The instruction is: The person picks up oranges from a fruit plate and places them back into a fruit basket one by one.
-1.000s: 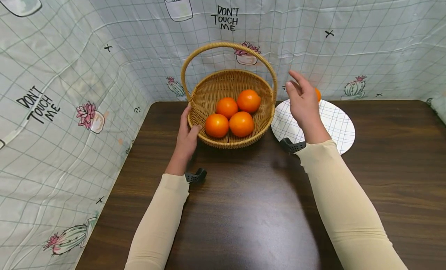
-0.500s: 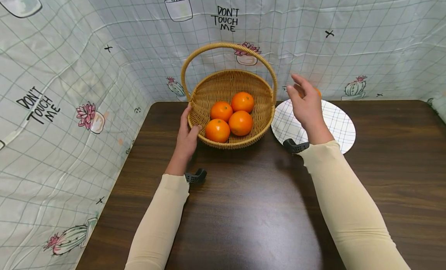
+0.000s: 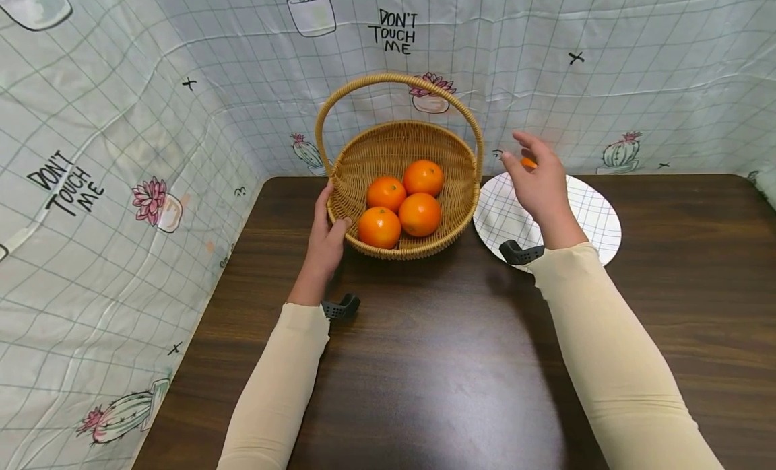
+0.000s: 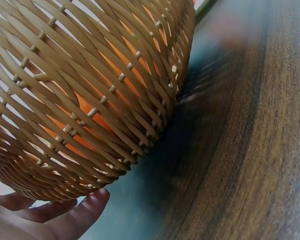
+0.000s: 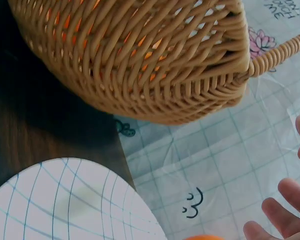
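Observation:
A wicker basket with a tall arched handle holds several oranges. My left hand grips its left rim, thumb over the edge and fingers along the outside. In the left wrist view the fingertips lie against the woven wall. To the right of the basket, my right hand hovers over a round white plate with a grid pattern. Its fingers are loosely bent and hold nothing. One more orange shows behind this hand, mostly hidden by it, near the plate's back edge.
A dark wooden table carries the basket and the plate. Behind and to the left hangs a white grid-patterned cloth with cactus drawings, close behind the basket and plate.
My right hand has drifted slightly right and toward me, away from the basket. The oranges in the basket have shifted a little forward and settled. My left hand has kept its place.

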`<state>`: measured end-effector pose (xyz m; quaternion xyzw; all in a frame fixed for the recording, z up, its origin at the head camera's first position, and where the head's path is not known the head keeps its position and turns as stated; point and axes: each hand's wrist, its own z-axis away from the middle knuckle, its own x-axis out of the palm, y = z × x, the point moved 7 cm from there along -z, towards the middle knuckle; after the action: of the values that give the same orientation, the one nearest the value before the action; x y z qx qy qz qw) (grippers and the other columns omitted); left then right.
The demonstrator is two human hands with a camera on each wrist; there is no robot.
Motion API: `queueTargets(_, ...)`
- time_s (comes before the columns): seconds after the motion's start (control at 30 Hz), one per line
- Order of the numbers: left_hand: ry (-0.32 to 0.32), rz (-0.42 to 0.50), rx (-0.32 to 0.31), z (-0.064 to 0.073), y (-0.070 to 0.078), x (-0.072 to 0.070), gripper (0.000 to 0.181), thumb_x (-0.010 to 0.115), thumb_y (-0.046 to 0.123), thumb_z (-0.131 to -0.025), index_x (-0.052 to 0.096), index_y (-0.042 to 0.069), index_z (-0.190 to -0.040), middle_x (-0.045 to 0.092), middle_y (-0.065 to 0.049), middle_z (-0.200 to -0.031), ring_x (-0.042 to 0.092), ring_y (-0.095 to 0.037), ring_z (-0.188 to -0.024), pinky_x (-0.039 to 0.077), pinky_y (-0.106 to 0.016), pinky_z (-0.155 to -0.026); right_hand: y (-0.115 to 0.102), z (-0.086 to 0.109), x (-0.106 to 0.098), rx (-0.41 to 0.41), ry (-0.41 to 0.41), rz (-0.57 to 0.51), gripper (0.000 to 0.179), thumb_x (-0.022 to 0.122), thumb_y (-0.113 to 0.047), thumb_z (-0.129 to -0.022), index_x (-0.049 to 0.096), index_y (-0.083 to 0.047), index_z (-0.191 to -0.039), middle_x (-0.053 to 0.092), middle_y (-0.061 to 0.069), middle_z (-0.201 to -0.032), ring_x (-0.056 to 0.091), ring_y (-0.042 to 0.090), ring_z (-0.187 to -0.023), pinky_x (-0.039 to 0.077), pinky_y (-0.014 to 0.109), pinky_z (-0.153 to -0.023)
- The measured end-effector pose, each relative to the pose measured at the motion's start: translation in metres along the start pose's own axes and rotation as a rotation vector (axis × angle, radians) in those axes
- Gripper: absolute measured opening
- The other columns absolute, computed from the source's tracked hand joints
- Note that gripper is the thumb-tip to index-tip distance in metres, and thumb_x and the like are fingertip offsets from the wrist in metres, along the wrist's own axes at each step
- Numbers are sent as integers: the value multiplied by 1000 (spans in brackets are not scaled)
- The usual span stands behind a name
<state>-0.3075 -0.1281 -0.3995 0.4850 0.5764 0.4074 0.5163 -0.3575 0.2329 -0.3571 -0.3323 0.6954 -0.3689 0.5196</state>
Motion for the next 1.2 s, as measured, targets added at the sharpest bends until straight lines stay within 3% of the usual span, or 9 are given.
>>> queueTargets(0.17, -11, -1, -13, 10, 20, 1, 68, 43, 9, -93, 15, 12, -155, 14, -13, -161, 30, -38, -143, 32, -49, -114, 2, -2, -1, -5, -9, 69, 58, 53, -46, -94, 43, -24, -147, 38, 6, -153, 39, 26, -139, 39, 46, -108)
queueTargets(0.63, -11, -4, -7, 8, 20, 1, 68, 43, 8, -93, 15, 12, -155, 14, -14, -161, 30, -37, -142, 31, -49, -114, 9, -11, -7, -30, -10, 150, 57, 55, -42, -94, 44, -21, -146, 42, 14, -147, 41, 33, -134, 41, 48, -105)
queueTargets(1.2, -24, 15, -1, 8, 21, 2, 67, 41, 4, -94, 14, 11, -155, 13, -18, -160, 31, -41, -141, 33, -51, -112, 24, -21, -10, 9, -69, 255, 62, 54, -44, -94, 39, -21, -149, 31, 13, -154, 41, 39, -132, 39, 51, -106)
